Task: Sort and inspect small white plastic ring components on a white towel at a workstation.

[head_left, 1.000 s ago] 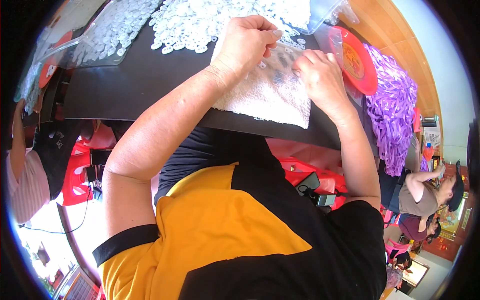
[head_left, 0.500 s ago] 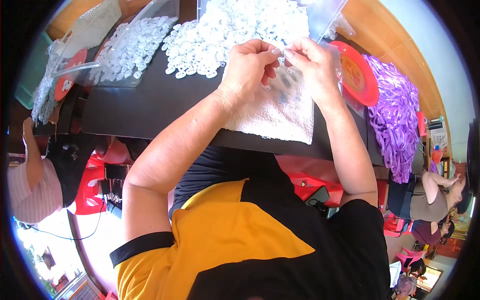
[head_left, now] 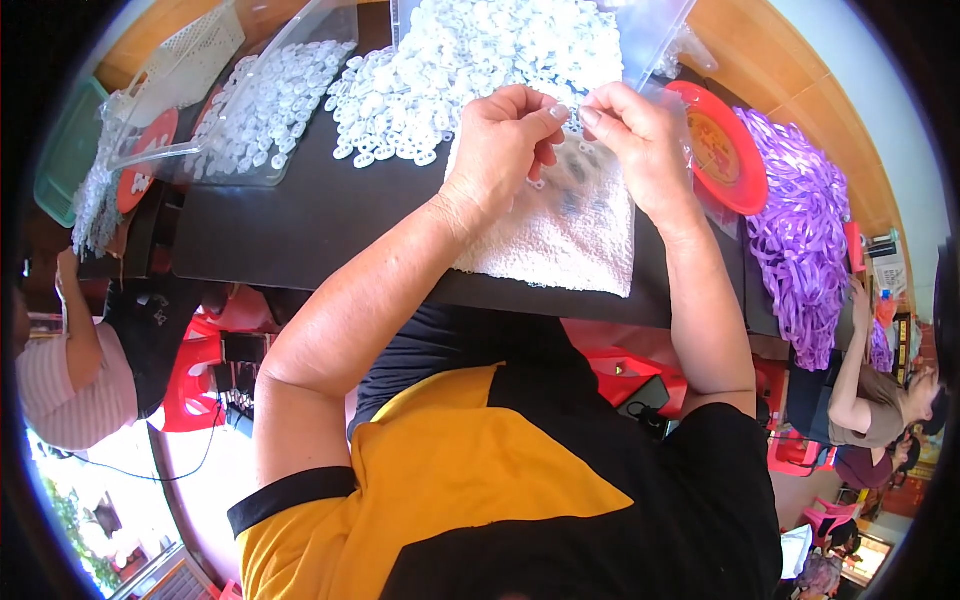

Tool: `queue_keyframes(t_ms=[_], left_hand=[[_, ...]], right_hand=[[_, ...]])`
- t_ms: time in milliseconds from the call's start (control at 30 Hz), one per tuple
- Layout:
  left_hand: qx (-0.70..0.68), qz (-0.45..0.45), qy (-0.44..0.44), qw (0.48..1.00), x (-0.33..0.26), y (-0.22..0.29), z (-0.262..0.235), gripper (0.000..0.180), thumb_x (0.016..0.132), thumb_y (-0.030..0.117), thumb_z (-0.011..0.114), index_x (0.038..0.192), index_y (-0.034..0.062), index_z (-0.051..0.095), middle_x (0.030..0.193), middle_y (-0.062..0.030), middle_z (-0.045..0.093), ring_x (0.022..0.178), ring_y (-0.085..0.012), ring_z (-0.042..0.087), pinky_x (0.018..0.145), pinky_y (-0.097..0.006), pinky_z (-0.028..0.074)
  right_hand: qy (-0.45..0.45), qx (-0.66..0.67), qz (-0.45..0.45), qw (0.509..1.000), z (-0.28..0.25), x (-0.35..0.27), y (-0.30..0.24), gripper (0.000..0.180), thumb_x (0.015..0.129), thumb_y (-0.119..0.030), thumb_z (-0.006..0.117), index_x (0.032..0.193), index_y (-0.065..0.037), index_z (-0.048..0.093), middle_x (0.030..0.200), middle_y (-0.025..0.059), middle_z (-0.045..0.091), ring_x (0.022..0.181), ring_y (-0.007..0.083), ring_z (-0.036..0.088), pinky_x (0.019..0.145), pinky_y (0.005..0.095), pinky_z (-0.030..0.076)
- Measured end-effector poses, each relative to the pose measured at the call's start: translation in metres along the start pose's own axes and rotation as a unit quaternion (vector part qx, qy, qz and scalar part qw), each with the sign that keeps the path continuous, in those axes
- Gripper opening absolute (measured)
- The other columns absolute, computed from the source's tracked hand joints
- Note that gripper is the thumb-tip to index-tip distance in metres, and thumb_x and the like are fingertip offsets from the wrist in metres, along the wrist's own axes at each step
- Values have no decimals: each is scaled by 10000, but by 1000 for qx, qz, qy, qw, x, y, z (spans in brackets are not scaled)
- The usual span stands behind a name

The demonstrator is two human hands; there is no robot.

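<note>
Loose white pieces (head_left: 390, 100) are being left heaped on the table (head_left: 265, 230), probably for easy grabbing. The left hand (head_left: 505, 140) is being held over a white cloth (head_left: 560, 245), fingertips bunched; whether anything's being pinched can't be told. A tiny white piece (head_left: 536, 184) is showing just below those fingers, long axis and pointing direction too small to be made out. The right hand (head_left: 645, 145) is being held close opposite, likely for fine handling, grip also unclear.
</note>
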State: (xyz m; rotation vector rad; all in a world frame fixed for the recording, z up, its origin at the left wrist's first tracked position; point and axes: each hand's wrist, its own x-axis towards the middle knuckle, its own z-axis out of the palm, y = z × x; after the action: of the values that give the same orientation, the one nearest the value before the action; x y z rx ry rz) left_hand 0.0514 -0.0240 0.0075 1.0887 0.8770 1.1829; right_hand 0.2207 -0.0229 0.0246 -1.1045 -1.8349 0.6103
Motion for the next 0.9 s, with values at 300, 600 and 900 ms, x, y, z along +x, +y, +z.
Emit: queue_keyframes(t_ms=[300,600,900], left_hand=[[19,8,3,1000,-1,-2,1,107,913,103,635,909,-4,634,707,-36,615,561,-83,536,476,-217,411],[36,27,29,999,-2,-7,2,97,906,85,633,869,-4,627,687,-23,601,544,-71,509,459,-215,386],[26,22,10,999,-2,-3,0,98,893,81,650,900,-17,657,689,-38,614,552,-85,522,471,-221,400]], right_hand=[[1,-26,-34,999,4,-2,3,74,877,-51,585,900,8,547,744,141,607,667,238,591,625,335,464],[22,-88,-108,990,17,-3,3,68,834,26,555,890,-6,536,767,159,606,732,345,623,634,385,478],[56,-98,-115,987,12,-4,6,76,854,-6,582,923,2,549,810,172,626,748,342,628,659,379,488]])
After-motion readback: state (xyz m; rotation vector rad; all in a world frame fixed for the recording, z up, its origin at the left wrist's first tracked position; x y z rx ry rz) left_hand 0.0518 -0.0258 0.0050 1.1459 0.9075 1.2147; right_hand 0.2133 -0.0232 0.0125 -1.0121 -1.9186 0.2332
